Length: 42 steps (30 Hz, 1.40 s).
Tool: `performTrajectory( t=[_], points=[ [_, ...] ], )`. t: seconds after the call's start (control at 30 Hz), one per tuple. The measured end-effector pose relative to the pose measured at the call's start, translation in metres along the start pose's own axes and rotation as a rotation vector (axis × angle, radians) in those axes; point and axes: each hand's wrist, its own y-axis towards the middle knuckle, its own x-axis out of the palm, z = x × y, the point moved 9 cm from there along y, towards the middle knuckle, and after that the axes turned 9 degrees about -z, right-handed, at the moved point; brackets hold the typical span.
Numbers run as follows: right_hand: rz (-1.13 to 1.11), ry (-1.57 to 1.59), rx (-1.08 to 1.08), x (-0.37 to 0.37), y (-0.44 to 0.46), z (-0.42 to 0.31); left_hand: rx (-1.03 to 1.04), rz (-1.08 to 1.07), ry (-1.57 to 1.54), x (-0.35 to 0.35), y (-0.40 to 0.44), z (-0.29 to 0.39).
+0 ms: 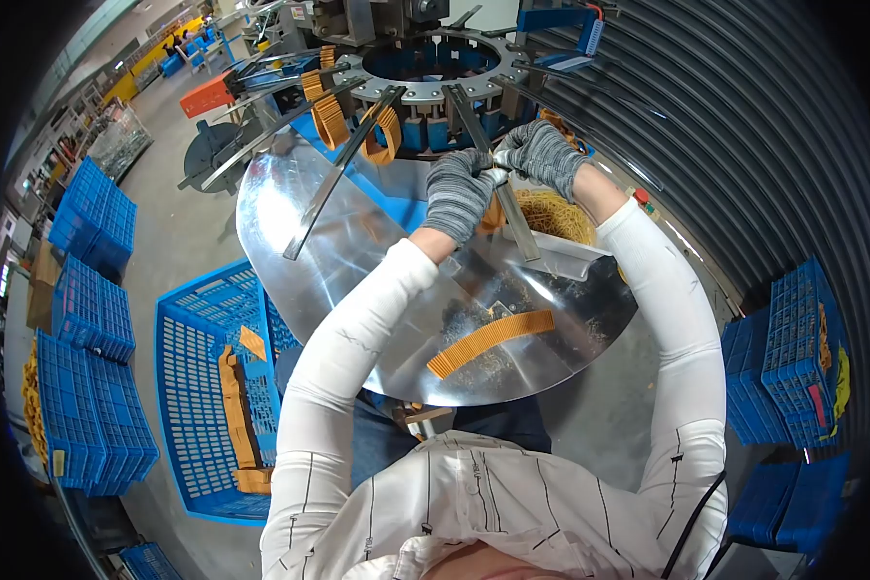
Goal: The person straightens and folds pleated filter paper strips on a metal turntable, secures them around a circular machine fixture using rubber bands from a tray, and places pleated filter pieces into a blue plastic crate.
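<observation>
My left hand (pixel 457 193), in a grey knit glove, is closed at the side of a flat metal bar (pixel 517 224) that sticks out from the round machine ring (pixel 425 92). Just right of that bar, my right hand (pixel 541 155), gloved the same way, has its fingers pinched together. The two hands nearly meet. Part of an orange ribbed strip (pixel 493 215) shows below my left hand, by the bar; what my fingertips grip is hidden. Another orange ribbed strip (pixel 493 343) lies curved on the shiny metal table (pixel 377 290).
More orange strips (pixel 327 116) hang on bars at the left. A white tray (pixel 565 257) sits beside a yellow-orange heap (pixel 551 215). A blue crate (pixel 188 406) with orange pieces stands lower left. Stacked blue crates (pixel 92 406) line the left; others (pixel 797 358) stand right, near a corrugated wall.
</observation>
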Motion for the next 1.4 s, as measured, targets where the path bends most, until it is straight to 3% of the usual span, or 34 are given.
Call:
performTrajectory(
  t=[0.1, 0.13, 0.23, 0.27, 0.37, 0.5, 0.57, 0.67, 0.77, 0.8, 0.83, 0.87, 0.93, 0.97, 1.0, 1.07, 1.1, 1.23, 1.3, 1.4],
  points=[
    [-0.062, -0.002, 0.161, -0.001, 0.007, 0.003, -0.012, 0.063, -0.024, -0.001, 0.008, -0.008],
    [-0.118, -0.208, 0.135, 0.000, 0.008, -0.011, -0.001, 0.078, 0.003, 0.000, 0.010, -0.007],
    [-0.116, -0.898, -0.292, 0.020, 0.044, -0.023, 0.043, 0.191, 0.217, -0.008, 0.006, -0.005],
    [-0.173, -0.870, -0.101, 0.016, 0.053, -0.011, 0.066, 0.195, 0.157, -0.012, 0.001, -0.007],
    [-0.108, -0.689, 0.099, 0.001, 0.050, -0.024, 0.206, 0.393, 0.028, -0.031, -0.035, -0.024],
    [-0.036, -0.685, 0.068, -0.006, 0.084, -0.020, 0.042, 0.209, 0.116, -0.014, -0.113, -0.085],
    [0.015, -0.688, 0.091, -0.010, 0.102, -0.023, -0.205, -0.087, -0.149, 0.020, -0.163, -0.143],
    [0.136, -0.724, 0.078, -0.011, 0.133, -0.018, -0.194, -0.268, 0.272, 0.037, -0.219, -0.157],
    [0.379, -0.547, 0.079, -0.029, 0.130, 0.025, -0.244, -0.336, 0.552, 0.047, -0.246, -0.152],
    [0.398, -0.088, 0.059, -0.028, 0.123, 0.066, -0.224, -0.341, 0.647, 0.053, -0.253, -0.154],
    [0.458, 0.113, 0.016, -0.027, 0.087, 0.077, -0.203, -0.344, 0.741, 0.060, -0.257, -0.158],
    [0.473, -0.106, 0.021, -0.019, 0.059, 0.100, -0.210, -0.385, 0.726, 0.070, -0.261, -0.172],
    [0.189, -0.523, 0.237, 0.035, -0.020, 0.137, -0.240, -0.387, 0.637, 0.067, -0.255, -0.166],
    [0.046, -0.482, 0.256, 0.063, -0.070, 0.128, -0.257, -0.392, 0.597, 0.062, -0.251, -0.160],
    [-0.010, -0.492, 0.147, 0.101, -0.095, 0.166, -0.293, -0.366, 0.541, 0.054, -0.244, -0.150],
    [0.048, -0.171, 0.376, 0.146, -0.159, 0.193, -0.294, -0.379, 0.456, 0.061, -0.238, -0.164],
    [0.053, -0.416, 0.460, 0.161, -0.172, 0.204, -0.300, -0.385, 0.414, 0.064, -0.237, -0.169],
    [0.215, 0.042, 0.500, 0.178, -0.186, 0.190, -0.162, -0.328, 0.281, 0.071, -0.231, -0.174],
    [0.181, 0.392, 0.593, 0.195, -0.192, 0.200, -0.259, -0.296, 0.010, 0.075, -0.234, -0.200],
    [0.208, 0.612, 0.369, 0.206, -0.185, 0.213, -0.411, -0.159, -0.243, 0.063, -0.241, -0.213]
  ],
)
